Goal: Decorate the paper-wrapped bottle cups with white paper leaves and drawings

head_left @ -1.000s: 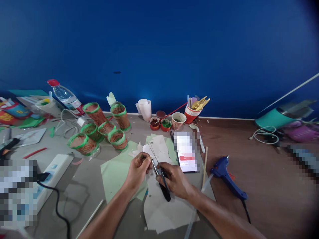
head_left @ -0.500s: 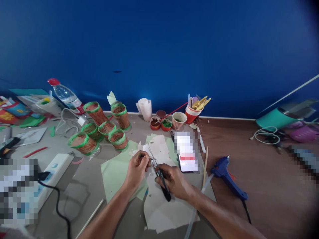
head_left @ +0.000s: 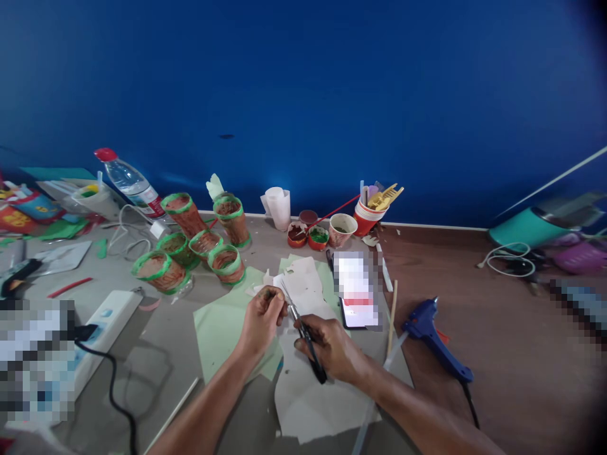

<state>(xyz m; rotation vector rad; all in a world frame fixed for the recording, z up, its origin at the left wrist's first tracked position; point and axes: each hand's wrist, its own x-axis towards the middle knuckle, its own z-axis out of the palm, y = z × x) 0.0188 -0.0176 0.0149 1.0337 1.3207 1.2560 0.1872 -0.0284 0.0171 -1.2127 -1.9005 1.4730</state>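
My right hand is closed around the black handles of a pair of scissors. Their thin metal blades point up and to the left, just beside the fingertips of my left hand. Those fingers are pinched together; what lies between them is too small and hidden to make out. Both hands are above a torn white paper sheet, which lies partly over light green paper. Right of the hands, a phone lies with its screen lit.
Several brown cups with green rims stand at the back left, near a tilted plastic bottle. Paint pots and paper cups line the wall. A blue glue gun lies right; a power strip lies left.
The scissor blades, spread a little before, now look closer together. Both hands stay in nearly the same place, and the whole view has shifted slightly.
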